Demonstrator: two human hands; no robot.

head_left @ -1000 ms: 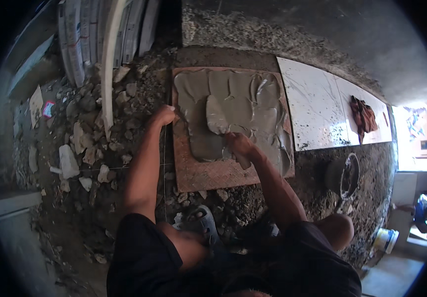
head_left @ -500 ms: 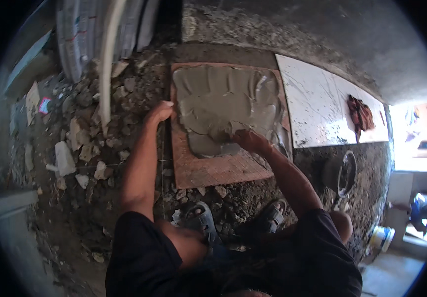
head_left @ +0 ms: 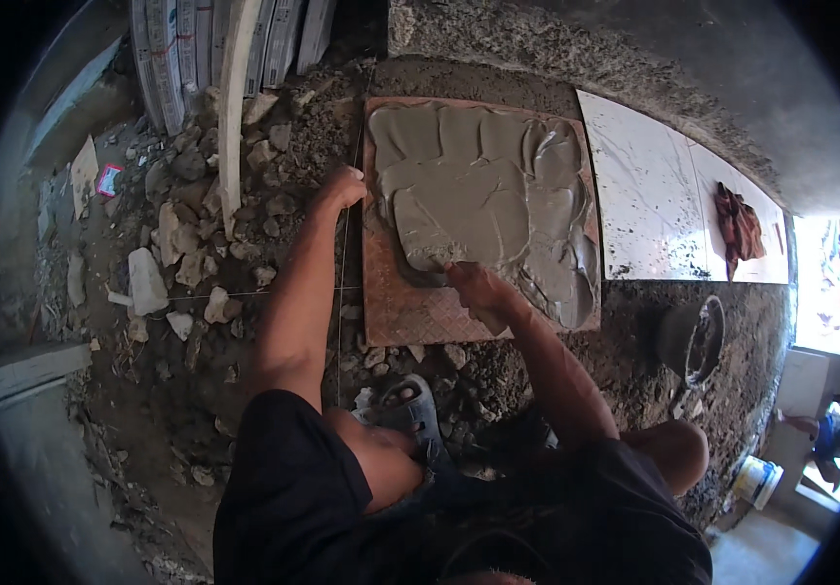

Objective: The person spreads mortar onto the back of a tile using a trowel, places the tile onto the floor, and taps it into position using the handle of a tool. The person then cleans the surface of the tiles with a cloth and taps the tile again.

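Note:
A square reddish-brown tile (head_left: 420, 322) lies before me, its back coated with a thick layer of wet grey mortar (head_left: 459, 175). My left hand (head_left: 344, 185) is closed at the tile's left edge, its fingertips partly hidden. Over the lower middle of the mortar, my right hand (head_left: 478, 292) grips a trowel by its handle. The blade sits low on the mortar and is smeared with it, so its outline is hard to make out. Smoothed strokes and raised ridges mark the mortar around it.
White marbled tiles (head_left: 644, 195) lie at the right with a brown rag (head_left: 737, 229) on them. A bucket (head_left: 698, 341) stands below. Rubble (head_left: 176, 239), a pale pole (head_left: 235, 117) and stacked packs (head_left: 186, 58) are at left. Strings cross the ground. A person (head_left: 837, 439) is far right.
My right hand has drawn the trowel across the mortar, leaving a smoother, flatter patch at the lower left. My left hand stays at the tile's edge. The whole view has shifted slightly.

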